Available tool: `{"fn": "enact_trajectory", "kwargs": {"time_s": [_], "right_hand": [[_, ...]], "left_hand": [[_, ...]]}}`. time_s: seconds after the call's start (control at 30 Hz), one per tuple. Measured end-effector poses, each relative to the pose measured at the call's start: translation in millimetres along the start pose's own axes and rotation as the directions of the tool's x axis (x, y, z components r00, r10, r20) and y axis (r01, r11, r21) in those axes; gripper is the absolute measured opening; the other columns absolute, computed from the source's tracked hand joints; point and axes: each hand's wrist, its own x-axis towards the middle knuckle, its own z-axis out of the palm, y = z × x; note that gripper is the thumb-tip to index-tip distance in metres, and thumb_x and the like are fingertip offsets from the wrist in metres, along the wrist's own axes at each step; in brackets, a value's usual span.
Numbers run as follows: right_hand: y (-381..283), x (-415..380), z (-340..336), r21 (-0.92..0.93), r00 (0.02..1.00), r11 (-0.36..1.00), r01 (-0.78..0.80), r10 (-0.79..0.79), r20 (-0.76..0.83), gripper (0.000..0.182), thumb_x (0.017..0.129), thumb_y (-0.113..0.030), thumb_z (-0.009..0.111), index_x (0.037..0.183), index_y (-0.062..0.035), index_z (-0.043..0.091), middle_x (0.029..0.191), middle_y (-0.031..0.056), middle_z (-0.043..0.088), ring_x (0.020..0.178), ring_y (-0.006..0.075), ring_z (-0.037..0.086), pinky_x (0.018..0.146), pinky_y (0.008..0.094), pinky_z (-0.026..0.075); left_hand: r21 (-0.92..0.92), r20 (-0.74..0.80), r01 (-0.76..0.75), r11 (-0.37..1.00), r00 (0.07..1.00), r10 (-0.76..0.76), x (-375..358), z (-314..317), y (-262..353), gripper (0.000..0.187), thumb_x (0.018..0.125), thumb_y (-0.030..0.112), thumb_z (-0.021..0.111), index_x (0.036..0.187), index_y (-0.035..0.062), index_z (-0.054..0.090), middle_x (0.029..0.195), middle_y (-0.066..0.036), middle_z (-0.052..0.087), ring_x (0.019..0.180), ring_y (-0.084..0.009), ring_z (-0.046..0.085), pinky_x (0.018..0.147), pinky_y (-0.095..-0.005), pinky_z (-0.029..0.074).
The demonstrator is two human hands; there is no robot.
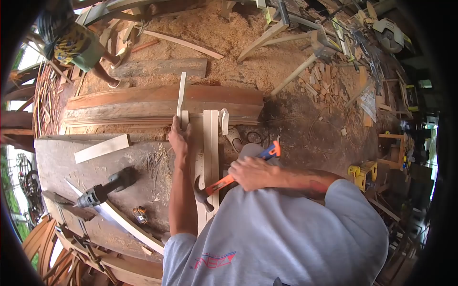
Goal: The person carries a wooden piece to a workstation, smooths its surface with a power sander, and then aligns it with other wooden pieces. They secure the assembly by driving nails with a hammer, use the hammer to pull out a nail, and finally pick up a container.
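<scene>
Gripping 1 claw hammer (220, 184) by its orange-and-blue handle, the right hand (249, 174) is closed, the steel head over the long pale boards (211, 148). Left of those boards, the left hand (180, 139) is closed around 1 narrow wooden strip (182, 93), which points away from the body. Farther left of the boards lie 1 power tool (105, 189) and 1 wooden offcut (102, 148); beyond them stands 1 other person (78, 47).

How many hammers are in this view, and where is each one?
1: the hammer is in the right hand, its head over the pale boards. Others may be hidden.
</scene>
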Motion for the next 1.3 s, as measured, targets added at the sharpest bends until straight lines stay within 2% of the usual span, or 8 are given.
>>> {"fn": "enact_trajectory", "kwargs": {"time_s": [0.23, 0.33, 0.57, 0.63, 0.7, 0.87, 1.1, 1.3], "right_hand": [[12.3, -116.3, -24.1, 0.463, 0.716, 0.546, -0.698, 0.555, 0.424, 0.041, 0.093, -0.043, 0.060, 0.092, -0.0017, 0.061, 0.070, 0.0136, 0.060, 0.067, 0.0311, 0.065, 0.065, 0.0438, 0.052], [7.7, -117.7, -26.8, 0.832, 0.600, -0.143, -0.536, 0.629, 0.495, 0.049, 0.102, -0.050, 0.044, 0.106, -0.0032, 0.060, 0.063, 0.0041, 0.051, 0.051, 0.0148, 0.055, 0.048, 0.0358, 0.046], [59.0, -135.1, 50.1, 0.926, 0.268, 0.013, -0.377, 0.959, 0.096, 0.028, 0.100, -0.028, 0.055, 0.109, -0.0010, 0.056, 0.076, 0.0013, 0.057, 0.061, 0.0087, 0.055, 0.046, 0.0269, 0.047], [56.4, -131.5, 12.3, 0.927, 0.126, -0.366, 0.080, 0.926, 0.355, 0.025, 0.093, -0.021, 0.066, 0.107, -0.0046, 0.054, 0.081, 0.0030, 0.058, 0.063, 0.0116, 0.058, 0.045, 0.0291, 0.048], [71.1, -145.1, 9.8, 0.777, 0.340, -0.573, 0.261, 0.808, 0.482, 0.027, 0.091, -0.021, 0.069, 0.107, -0.0067, 0.051, 0.081, 0.0040, 0.057, 0.058, 0.0103, 0.055, 0.041, 0.0257, 0.046], [62.7, -95.1, 35.7, 0.904, 0.066, -0.428, -0.009, 0.902, 0.428, 0.043, 0.084, -0.015, 0.072, 0.119, -0.0038, 0.051, 0.073, 0.0031, 0.056, 0.052, 0.0133, 0.056, 0.042, 0.0289, 0.046], [34.4, -80.7, 5.1, 0.884, 0.429, -0.465, -0.045, 0.790, 0.438, 0.037, 0.082, -0.009, 0.071, 0.112, 0.0041, 0.054, 0.082, 0.0080, 0.063, 0.063, 0.0138, 0.064, 0.049, 0.0285, 0.051], [50.5, -127.7, 20.0, 0.863, 0.261, -0.491, 0.115, 0.854, 0.451, 0.017, 0.087, -0.013, 0.068, 0.091, -0.0044, 0.054, 0.078, 0.0037, 0.058, 0.062, 0.0116, 0.059, 0.048, 0.0274, 0.048]], "left_hand": [[0.052, 0.000, 0.000, 0.999, 1.000, 0.000, -3.8, -8.8, 20.7, 0.051, 0.084, 0.017, 0.070, 0.129, -0.0024, 0.058, 0.096, -0.022, 0.072, 0.080, -0.0288, 0.071, 0.072, -0.0363, 0.053], [0.093, 0.048, 0.108, 0.990, 0.993, -0.112, -0.7, -14.9, 39.2, 0.050, 0.085, 0.020, 0.070, 0.129, -0.0010, 0.058, 0.097, -0.022, 0.072, 0.083, -0.0289, 0.073, 0.072, -0.0381, 0.053], [0.197, 0.087, 0.171, 0.965, 0.978, -0.191, -1.7, -17.8, 40.1, 0.054, 0.084, 0.017, 0.069, 0.133, -0.0003, 0.055, 0.101, -0.027, 0.070, 0.088, -0.0377, 0.071, 0.076, -0.0420, 0.054], [0.115, 0.096, 0.138, 0.984, 0.984, -0.150, -2.6, -19.8, 41.9, 0.053, 0.084, 0.019, 0.070, 0.131, -0.0004, 0.056, 0.101, -0.027, 0.070, 0.090, -0.0392, 0.071, 0.078, -0.0429, 0.054], [0.239, 0.091, 0.097, 0.966, 0.988, -0.122, -0.5, -19.2, 33.8, 0.051, 0.084, 0.020, 0.071, 0.129, -0.0010, 0.058, 0.101, -0.027, 0.070, 0.091, -0.0387, 0.071, 0.078, -0.0422, 0.054], [0.167, 0.103, 0.069, 0.984, 0.991, -0.087, -1.6, -20.4, 35.2, 0.049, 0.084, 0.020, 0.071, 0.126, -0.0012, 0.059, 0.098, -0.026, 0.070, 0.088, -0.0377, 0.071, 0.076, -0.0412, 0.054], [0.093, 0.142, 0.016, 0.996, 0.989, -0.029, -3.3, -25.0, 49.7, 0.049, 0.085, 0.018, 0.069, 0.128, -0.0035, 0.058, 0.093, -0.024, 0.071, 0.080, -0.0310, 0.072, 0.071, -0.0380, 0.054], [0.056, 0.092, -0.067, 0.996, 0.994, 0.061, -5.2, -22.8, 31.2, 0.055, 0.086, 0.014, 0.067, 0.134, -0.0073, 0.051, 0.095, -0.024, 0.071, 0.080, -0.0300, 0.072, 0.072, -0.0366, 0.054]]}}
